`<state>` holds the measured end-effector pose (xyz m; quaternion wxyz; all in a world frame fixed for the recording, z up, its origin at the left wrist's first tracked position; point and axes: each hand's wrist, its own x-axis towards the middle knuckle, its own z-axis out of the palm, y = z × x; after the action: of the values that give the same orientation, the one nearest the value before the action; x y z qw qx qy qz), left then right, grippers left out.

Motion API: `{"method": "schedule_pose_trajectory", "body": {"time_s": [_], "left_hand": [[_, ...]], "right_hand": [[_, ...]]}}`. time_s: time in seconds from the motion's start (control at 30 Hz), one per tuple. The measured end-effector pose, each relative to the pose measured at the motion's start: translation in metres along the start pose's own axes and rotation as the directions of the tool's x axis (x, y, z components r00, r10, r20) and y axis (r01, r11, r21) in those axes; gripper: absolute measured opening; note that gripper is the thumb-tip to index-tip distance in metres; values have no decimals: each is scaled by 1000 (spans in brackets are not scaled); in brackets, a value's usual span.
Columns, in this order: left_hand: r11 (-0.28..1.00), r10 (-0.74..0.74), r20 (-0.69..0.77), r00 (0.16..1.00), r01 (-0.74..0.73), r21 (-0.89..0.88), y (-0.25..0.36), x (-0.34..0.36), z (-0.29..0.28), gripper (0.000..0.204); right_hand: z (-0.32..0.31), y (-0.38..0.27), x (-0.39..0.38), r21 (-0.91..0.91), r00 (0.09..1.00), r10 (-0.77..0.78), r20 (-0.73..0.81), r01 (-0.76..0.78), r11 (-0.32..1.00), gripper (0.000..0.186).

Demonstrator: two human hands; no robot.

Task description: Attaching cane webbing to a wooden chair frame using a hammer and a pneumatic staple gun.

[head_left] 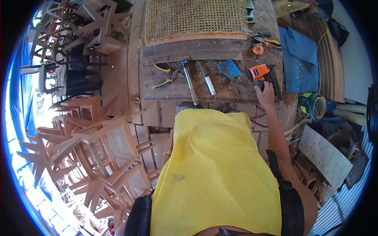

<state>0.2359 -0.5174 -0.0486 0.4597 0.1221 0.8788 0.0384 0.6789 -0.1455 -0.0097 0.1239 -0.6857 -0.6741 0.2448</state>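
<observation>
My right hand (265, 94) reaches out to the wooden workbench (173, 84) and grips the black handle of an orange staple gun (260, 73). My left hand is hidden behind my yellow shirt (214, 169); only the wrist with a gold watch (168, 152) shows at my left side. On the bench, left of the gun, lie a blue pad (229, 69), a white-handled chisel (208, 81), a hammer (189, 80) and yellow-handled pliers (167, 76). A woven cane panel (195, 19) lies at the far end of the bench.
Stacked wooden chair frames (98, 149) crowd the left side. An orange tape measure (257, 48) and more pliers (267, 41) lie at the bench's far right. Blue cloths (301, 59), a green-yellow coil (313, 104) and a perforated white board (325, 155) sit to the right.
</observation>
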Motion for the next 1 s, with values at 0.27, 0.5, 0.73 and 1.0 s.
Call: {"method": "schedule_pose_trajectory", "body": {"time_s": [0.27,0.5,0.73,1.0], "left_hand": [[747,79,472,878,261,-612,41,39,9,85],[878,11,383,924,174,-445,91,57,-53,83],[899,118,504,855,123,-420,86,143,-128,56],[978,206,381,901,-204,-45,111,202,-205,52]], "right_hand": [[16,-16,0,-85,993,114,-23,-116,990,44],[29,-43,1,-196,983,139,-123,-162,967,45],[-33,-194,7,560,934,357,23,-308,769,38],[-142,-431,-23,936,727,-598,339,-325,136,34]]}}
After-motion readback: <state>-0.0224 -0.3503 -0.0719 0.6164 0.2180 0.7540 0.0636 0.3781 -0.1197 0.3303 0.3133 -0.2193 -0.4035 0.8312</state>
